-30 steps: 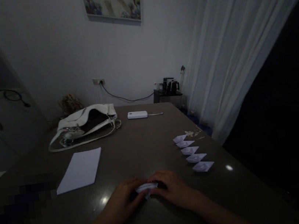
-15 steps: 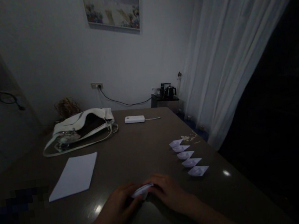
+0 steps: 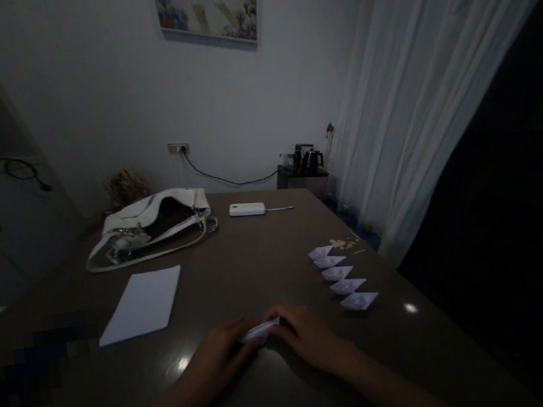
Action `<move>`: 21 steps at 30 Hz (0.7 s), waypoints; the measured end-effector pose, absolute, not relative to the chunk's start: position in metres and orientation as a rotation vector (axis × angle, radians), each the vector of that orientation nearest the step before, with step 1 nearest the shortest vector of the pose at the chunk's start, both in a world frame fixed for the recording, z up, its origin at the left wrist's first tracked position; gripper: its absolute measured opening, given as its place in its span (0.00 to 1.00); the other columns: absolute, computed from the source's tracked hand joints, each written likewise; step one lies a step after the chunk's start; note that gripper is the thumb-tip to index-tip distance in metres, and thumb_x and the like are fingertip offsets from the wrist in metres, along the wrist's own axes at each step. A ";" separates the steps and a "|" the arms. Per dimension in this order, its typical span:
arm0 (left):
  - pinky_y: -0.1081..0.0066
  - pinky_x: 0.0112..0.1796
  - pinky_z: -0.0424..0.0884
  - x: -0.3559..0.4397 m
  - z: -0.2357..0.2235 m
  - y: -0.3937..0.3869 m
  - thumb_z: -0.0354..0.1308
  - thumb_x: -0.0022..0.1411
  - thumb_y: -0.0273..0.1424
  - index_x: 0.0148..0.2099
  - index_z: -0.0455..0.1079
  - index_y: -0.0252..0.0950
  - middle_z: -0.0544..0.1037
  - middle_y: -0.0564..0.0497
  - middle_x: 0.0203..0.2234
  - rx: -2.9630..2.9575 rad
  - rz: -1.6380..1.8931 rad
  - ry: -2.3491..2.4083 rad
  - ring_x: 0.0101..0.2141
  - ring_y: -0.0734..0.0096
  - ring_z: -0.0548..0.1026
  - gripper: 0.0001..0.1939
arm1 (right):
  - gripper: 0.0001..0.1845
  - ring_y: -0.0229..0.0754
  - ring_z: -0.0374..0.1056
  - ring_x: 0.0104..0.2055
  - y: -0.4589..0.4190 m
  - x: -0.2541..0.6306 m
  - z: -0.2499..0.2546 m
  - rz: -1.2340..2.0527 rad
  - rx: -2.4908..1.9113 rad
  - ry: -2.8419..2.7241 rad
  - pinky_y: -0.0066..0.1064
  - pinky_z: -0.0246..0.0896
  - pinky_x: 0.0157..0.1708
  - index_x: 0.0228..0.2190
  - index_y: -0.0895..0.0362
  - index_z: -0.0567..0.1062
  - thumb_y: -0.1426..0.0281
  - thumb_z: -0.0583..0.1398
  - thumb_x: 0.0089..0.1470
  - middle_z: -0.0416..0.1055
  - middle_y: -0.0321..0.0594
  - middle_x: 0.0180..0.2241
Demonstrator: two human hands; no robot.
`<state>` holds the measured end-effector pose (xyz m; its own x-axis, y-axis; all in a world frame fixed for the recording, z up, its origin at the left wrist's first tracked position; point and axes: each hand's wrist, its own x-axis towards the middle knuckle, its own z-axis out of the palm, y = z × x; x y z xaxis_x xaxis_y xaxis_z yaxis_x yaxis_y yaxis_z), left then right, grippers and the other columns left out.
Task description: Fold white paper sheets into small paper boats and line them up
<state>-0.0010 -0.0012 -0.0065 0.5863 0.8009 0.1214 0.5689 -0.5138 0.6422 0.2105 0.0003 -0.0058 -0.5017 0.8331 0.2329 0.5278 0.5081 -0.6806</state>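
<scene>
Head view: we see the left hand (image 3: pixel 216 354) and right hand (image 3: pixel 306 335) pinching opposite ends of a folded paper (image 3: pixel 261 329) at the table (image 3: pixel 241 275). We'd call it light, crease-stiffened, easily crushed; grip its ends gently.

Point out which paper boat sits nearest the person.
The front boat, lowest in view of the five; the other four boats line up beyond it.

A table (image 3: pixel 240 268) bears paper boats (image 3: pixel 338 274), paper (image 3: pixel 142 306), bag (image 3: pixel 138 215).
</scene>
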 end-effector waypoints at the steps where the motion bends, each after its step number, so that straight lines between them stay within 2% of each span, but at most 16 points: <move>1: 0.70 0.39 0.66 -0.001 -0.006 -0.001 0.46 0.65 0.39 0.49 0.69 0.39 0.75 0.48 0.37 2.264 0.559 1.081 0.38 0.65 0.72 0.17 | 0.09 0.37 0.68 0.36 0.000 0.211 -0.006 0.728 -1.097 -2.205 0.27 0.58 0.36 0.39 0.56 0.71 0.67 0.53 0.59 0.73 0.39 0.37; 8: 0.70 0.37 0.66 0.000 -0.007 0.001 0.46 0.65 0.41 0.48 0.70 0.36 0.76 0.47 0.36 2.288 0.568 1.065 0.36 0.65 0.72 0.19 | 0.09 0.37 0.67 0.37 0.003 0.210 -0.008 0.705 -1.025 -2.194 0.27 0.58 0.37 0.39 0.57 0.72 0.69 0.54 0.59 0.72 0.39 0.36; 14: 0.71 0.37 0.66 0.000 -0.006 0.001 0.46 0.65 0.40 0.47 0.71 0.34 0.76 0.47 0.36 2.311 0.583 1.059 0.35 0.65 0.73 0.18 | 0.09 0.36 0.66 0.30 0.006 0.209 -0.008 0.767 -1.085 -2.099 0.26 0.57 0.32 0.38 0.58 0.74 0.69 0.58 0.55 0.73 0.38 0.32; 21: 0.70 0.41 0.65 0.000 -0.002 -0.001 0.47 0.65 0.41 0.52 0.68 0.36 0.76 0.47 0.40 2.302 0.612 1.012 0.39 0.64 0.73 0.20 | 0.13 0.36 0.66 0.30 0.010 0.209 -0.011 0.902 -1.034 -1.987 0.26 0.58 0.29 0.40 0.59 0.75 0.66 0.57 0.55 0.73 0.39 0.31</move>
